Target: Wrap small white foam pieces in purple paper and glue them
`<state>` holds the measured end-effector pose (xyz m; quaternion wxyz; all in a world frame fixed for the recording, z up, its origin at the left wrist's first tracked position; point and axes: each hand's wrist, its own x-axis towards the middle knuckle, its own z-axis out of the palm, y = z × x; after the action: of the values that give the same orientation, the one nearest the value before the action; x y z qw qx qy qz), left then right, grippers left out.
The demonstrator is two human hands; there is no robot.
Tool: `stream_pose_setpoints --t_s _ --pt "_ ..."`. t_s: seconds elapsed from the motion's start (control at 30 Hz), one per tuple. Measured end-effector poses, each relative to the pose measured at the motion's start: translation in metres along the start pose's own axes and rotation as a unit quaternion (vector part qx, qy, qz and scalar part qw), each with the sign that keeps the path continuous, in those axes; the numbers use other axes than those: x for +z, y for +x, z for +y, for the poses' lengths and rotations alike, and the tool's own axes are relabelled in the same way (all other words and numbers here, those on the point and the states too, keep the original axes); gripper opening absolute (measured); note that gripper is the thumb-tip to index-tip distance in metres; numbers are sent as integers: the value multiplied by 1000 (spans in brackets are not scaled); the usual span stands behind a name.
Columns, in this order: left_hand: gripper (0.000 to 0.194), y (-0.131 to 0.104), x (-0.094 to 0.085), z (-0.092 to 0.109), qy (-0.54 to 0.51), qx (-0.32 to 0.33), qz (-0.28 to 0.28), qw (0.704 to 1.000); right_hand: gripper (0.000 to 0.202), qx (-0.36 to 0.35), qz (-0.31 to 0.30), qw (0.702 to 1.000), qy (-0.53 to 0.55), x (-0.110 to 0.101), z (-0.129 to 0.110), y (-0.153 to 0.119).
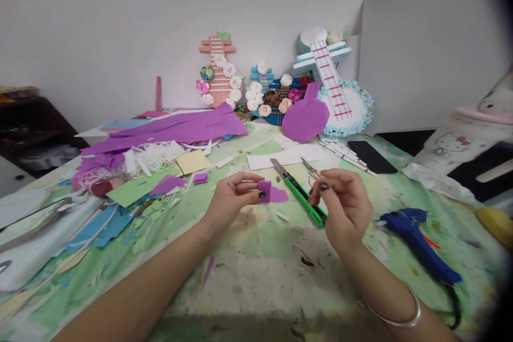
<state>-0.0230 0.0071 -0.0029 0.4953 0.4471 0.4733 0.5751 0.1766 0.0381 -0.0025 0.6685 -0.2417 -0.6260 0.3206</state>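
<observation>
My left hand (pixel 242 192) pinches a small purple paper piece (pixel 264 191) between thumb and fingers. Beside it is a ragged purple scrap (pixel 279 195); whether the two are joined is unclear. My right hand (pixel 347 206) is closed in a pinch, and what lies between its fingertips is hidden. Small scissors (pixel 311 169) with gold-coloured handles show just behind those fingers; I cannot tell if they are held. A green utility knife (pixel 302 195) lies between my hands, blade out. Left of my left hand sits a small purple block (pixel 200 178).
A blue glue gun (pixel 420 243) lies on the right, near a black phone (pixel 372 157). Purple sheets (pixel 176 131) and coloured scraps cover the left. Decorated instrument-shaped crafts (pixel 332 85) and a purple cutout (pixel 306 117) stand at the back. A white strip (pixel 276 158) lies ahead.
</observation>
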Motion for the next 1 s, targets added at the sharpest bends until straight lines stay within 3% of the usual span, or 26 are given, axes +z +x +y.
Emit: stream_pose_setpoints --t_s 0.13,0.2,0.37,0.6,0.7,0.8,1.0 --pt "36 -11 11 2 18 -8 -51 999 17 32 -179 978 -102 3 3 -3" --pt "35 -13 14 1 23 -3 -66 998 16 20 -236 961 -143 6 3 -4" --pt "32 -15 15 -1 23 -4 -69 997 14 -38 -237 945 -222 11 3 -5" --pt "29 -13 12 0 27 -12 -65 997 21 -6 -264 951 -164 6 8 -4" --pt "28 -12 12 2 14 -10 -71 997 22 11 -243 962 -127 5 9 -4" --pt "28 -10 11 2 8 -6 -68 998 17 49 -183 977 -93 5 7 -2" --pt "26 -6 9 3 36 17 -4 999 11 133 45 990 -17 2 2 11"
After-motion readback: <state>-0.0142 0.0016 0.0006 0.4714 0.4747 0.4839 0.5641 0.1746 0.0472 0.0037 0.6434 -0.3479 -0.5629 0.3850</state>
